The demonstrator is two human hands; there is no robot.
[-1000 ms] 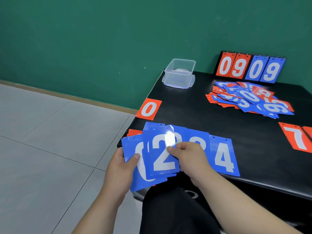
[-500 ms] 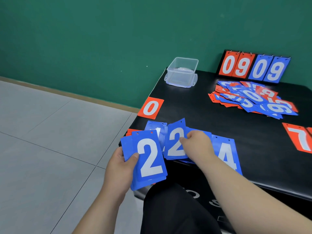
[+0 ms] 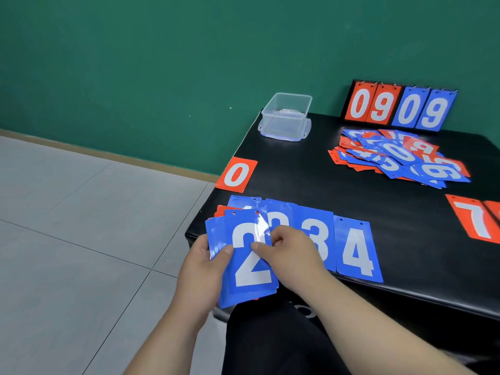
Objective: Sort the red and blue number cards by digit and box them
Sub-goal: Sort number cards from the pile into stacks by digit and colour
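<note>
A fanned blue stack (image 3: 243,266), white 2 on top, is held over the desk's (image 3: 297,182) near-left corner. Behind it a blue 2 card (image 3: 278,215), blue 3 card (image 3: 316,239) and blue 4 card (image 3: 357,253) lie face up in a row. A red 0 card (image 3: 236,174) lies farther back, a red 7 card (image 3: 473,219) at right, a mixed heap (image 3: 400,158) right of the clear open box (image 3: 286,117)

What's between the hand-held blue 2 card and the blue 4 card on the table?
Head view: the right hand, pinching the blue 2 card, and beneath it a flat blue 3 card and a mostly hidden blue card left of that.
</note>
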